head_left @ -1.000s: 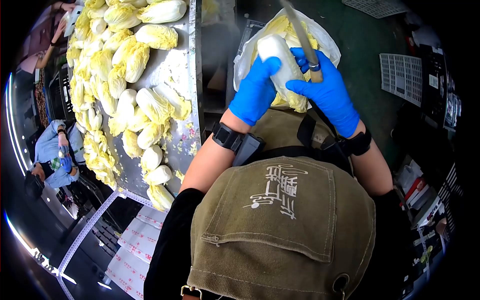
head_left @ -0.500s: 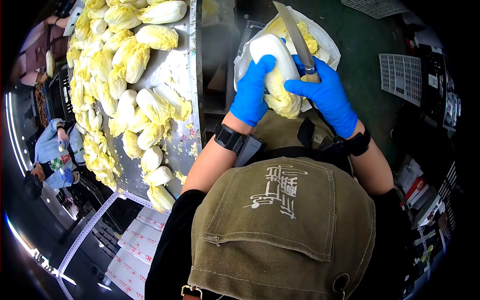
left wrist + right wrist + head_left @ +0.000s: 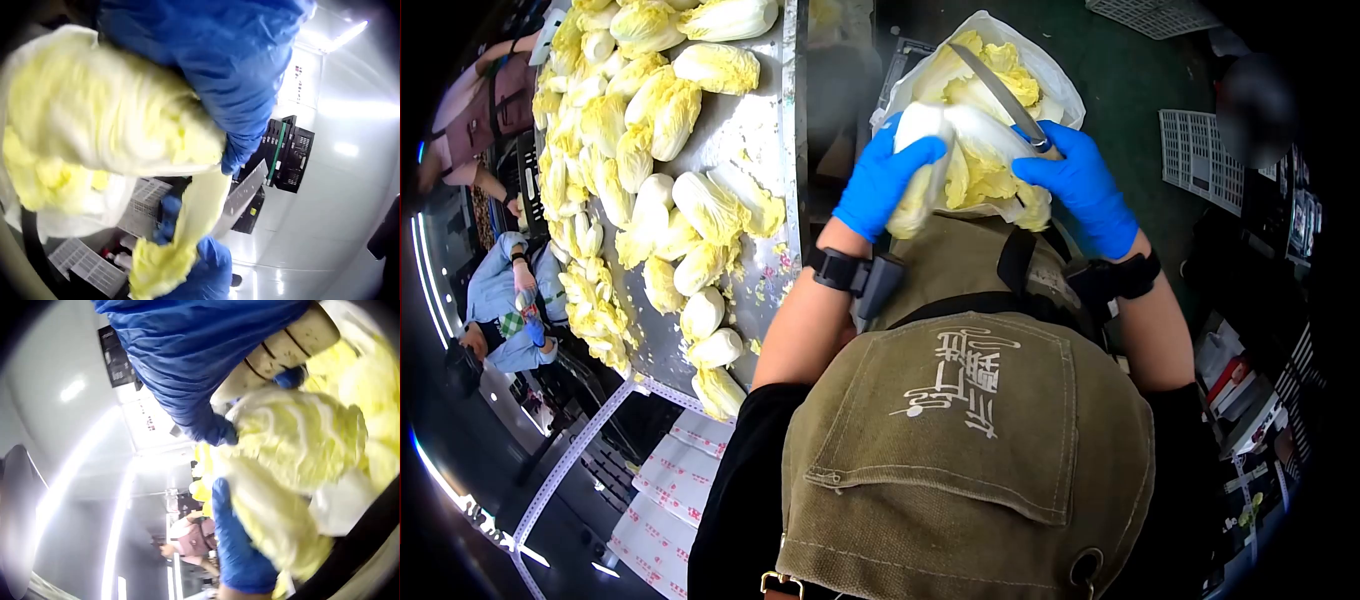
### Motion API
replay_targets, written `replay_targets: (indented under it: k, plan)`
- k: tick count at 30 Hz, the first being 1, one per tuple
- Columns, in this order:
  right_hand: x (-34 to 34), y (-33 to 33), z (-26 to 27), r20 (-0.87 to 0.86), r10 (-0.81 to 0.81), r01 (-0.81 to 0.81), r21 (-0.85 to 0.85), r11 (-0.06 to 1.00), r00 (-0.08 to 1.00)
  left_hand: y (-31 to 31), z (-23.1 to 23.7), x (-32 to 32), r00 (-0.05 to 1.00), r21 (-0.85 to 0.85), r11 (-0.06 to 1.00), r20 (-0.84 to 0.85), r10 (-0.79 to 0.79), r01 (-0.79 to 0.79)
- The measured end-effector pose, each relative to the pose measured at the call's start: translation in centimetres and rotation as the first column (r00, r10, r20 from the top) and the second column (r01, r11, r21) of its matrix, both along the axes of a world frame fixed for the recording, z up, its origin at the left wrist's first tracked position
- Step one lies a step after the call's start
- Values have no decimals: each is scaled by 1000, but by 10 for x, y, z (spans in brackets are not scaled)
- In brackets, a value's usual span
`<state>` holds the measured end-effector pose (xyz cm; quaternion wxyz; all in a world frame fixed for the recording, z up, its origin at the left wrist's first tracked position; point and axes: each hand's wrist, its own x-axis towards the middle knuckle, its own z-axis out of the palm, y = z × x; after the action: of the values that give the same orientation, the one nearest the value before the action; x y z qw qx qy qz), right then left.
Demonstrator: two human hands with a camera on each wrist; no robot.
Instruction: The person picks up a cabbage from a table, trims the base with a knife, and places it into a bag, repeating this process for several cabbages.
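Blue gloves cover both hands. My left hand (image 3: 885, 182) grips a pale cabbage (image 3: 922, 165) by its side; the left wrist view shows the cabbage (image 3: 112, 112) close up under the glove. Between thumb and fingers, my right hand (image 3: 1085, 185) holds a pale outer leaf piece (image 3: 990, 135) and the knife handle, with the blade (image 3: 998, 90) slanting up and left. The wooden handle (image 3: 281, 356) lies in the right palm in the right wrist view. Under both hands is a white-lined container (image 3: 1068, 88) with yellow leaves (image 3: 1000, 65).
Many cabbages (image 3: 670, 120) cover the metal table (image 3: 775, 150) on the left. White crates (image 3: 1200, 150) stand on the dark floor at right. Two other people are beyond the table, one in a blue shirt (image 3: 495, 290). Boxes (image 3: 665, 500) are stacked at lower left.
The hands have moved apart and slightly down. The cabbage has turned in my left hand, and a leaf piece now stands away from it at my right hand. The knife has come lower.
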<state>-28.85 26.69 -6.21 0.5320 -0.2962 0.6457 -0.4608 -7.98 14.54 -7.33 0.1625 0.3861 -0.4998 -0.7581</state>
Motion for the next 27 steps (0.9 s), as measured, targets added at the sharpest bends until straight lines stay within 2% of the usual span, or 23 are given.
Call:
replay_targets:
  k: [2, 4, 5, 6, 8, 9, 12, 13, 16, 17, 20, 23, 27]
  plan:
    - [-14, 1, -8, -13, 48, -47, 24, 999, 999, -2, -11, 14, 983, 6, 994, 146, -109, 109]
    - [-27, -2, -19, -74, 82, -77, 68, 995, 994, -7, -14, 23, 996, 251, 967, 58, -65, 48]
    - [-39, 0, -39, -2, 87, -87, 80, 993, 996, -10, -18, 27, 999, 367, 930, 17, -34, 25]
    - [-38, -3, -37, -64, 102, -96, 82, 992, 993, -12, -21, 28, 997, 476, 877, -13, 70, -56]
    - [-33, -8, -32, -183, 133, -117, 92, 989, 974, -15, -26, 28, 922, 689, 723, -306, 236, 44]
    - [-25, -9, -29, -262, 76, -84, -20, 996, 962, -13, -23, 25, 897, 745, 663, -341, 283, 74]
    - [5, -17, 4, -20, -104, 104, -22, 994, 994, 1, -24, 4, 886, 592, 778, -220, 407, -211]
    - [13, -20, 13, 131, -78, 78, 1, 997, 988, 6, -14, -4, 891, 490, 849, -272, 364, -197]
    - [36, -25, 15, 4, -14, 14, -55, 998, 1000, 13, 4, -19, 910, 399, 912, -339, 240, -92]
    - [41, -27, 19, 104, -52, 60, -74, 995, 993, 12, 0, -20, 890, 420, 907, -405, 208, -21]
    - [42, -23, 8, 202, -83, 103, -90, 991, 976, 22, 8, -25, 858, 489, 871, -423, 292, -55]
    - [41, -21, 14, 251, -57, 83, -93, 992, 966, 27, 12, -24, 863, 477, 876, -409, 296, -75]
    - [39, -18, 7, 228, -51, 75, -95, 993, 972, 28, 13, -21, 909, 434, 897, -333, 251, -89]
